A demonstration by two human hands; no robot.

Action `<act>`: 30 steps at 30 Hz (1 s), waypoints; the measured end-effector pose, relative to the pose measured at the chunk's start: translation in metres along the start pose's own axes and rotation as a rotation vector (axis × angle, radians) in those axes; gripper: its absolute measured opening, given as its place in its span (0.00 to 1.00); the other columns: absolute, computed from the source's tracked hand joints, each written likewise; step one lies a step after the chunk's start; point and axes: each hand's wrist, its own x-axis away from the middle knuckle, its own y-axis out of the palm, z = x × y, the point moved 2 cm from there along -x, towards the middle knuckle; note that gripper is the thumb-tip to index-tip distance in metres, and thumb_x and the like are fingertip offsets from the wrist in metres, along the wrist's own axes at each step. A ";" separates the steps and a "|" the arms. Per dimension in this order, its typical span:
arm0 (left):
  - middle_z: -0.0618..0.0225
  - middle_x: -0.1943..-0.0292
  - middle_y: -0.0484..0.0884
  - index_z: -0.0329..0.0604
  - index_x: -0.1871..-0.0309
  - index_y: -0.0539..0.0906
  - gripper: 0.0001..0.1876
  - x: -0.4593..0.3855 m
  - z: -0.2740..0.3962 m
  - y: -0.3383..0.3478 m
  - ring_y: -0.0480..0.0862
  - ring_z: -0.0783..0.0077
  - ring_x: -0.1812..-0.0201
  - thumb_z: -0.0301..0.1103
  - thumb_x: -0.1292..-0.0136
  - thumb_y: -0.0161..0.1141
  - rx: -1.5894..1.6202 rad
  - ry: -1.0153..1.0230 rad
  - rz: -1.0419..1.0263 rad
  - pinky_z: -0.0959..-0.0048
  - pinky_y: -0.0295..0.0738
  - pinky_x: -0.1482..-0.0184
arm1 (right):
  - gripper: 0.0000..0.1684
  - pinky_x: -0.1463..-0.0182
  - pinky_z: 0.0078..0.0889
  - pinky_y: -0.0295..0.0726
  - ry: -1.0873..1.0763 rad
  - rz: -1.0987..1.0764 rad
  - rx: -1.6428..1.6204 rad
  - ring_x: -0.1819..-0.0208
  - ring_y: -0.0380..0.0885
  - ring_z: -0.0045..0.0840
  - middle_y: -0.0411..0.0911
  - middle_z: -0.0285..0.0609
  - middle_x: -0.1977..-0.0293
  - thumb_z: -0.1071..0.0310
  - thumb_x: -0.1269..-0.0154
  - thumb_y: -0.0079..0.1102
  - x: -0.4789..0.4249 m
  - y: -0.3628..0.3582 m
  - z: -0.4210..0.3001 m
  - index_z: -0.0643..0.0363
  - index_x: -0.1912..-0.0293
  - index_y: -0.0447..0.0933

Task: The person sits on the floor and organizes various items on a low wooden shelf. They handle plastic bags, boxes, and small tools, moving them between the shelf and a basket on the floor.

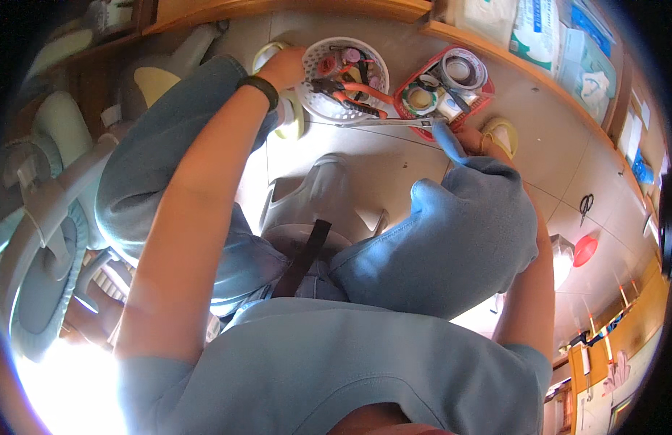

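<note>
My left hand (pixel 284 66) is at the left rim of a round white perforated plastic basket (pixel 320 103), fingertips over its edge. Pliers with orange-and-black handles (pixel 363 97) lie across the top, above small tools and containers. To the right is a red plastic basket (pixel 409 120) with a roll of wide tape (pixel 460 70), a smaller tape roll (pixel 421 99) and a dark-handled tool (pixel 456 100). A long silver wrench (pixel 390 123) spans the near sides of both baskets. My right hand (pixel 473 140) is at the red basket's near right corner; its grip is partly hidden behind my knee.
A grey plastic stool or seat (pixel 325 190) stands between my legs. Scissors (pixel 586 205) and a red round object (pixel 585 251) are on the tiled floor at right. A wooden shelf (pixel 510 57) with packaged goods borders the far right. Grey-framed furniture (pixel 58 217) stands at left.
</note>
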 end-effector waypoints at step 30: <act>0.61 0.72 0.82 0.43 0.73 0.81 0.05 0.203 0.201 -0.194 0.83 0.62 0.69 0.29 0.48 0.55 -0.304 0.663 -0.035 0.67 0.78 0.71 | 0.26 0.45 0.37 0.73 -0.338 0.586 1.134 0.48 0.73 0.39 0.75 0.49 0.52 0.55 0.40 0.56 -0.029 0.202 -0.290 0.58 0.45 0.70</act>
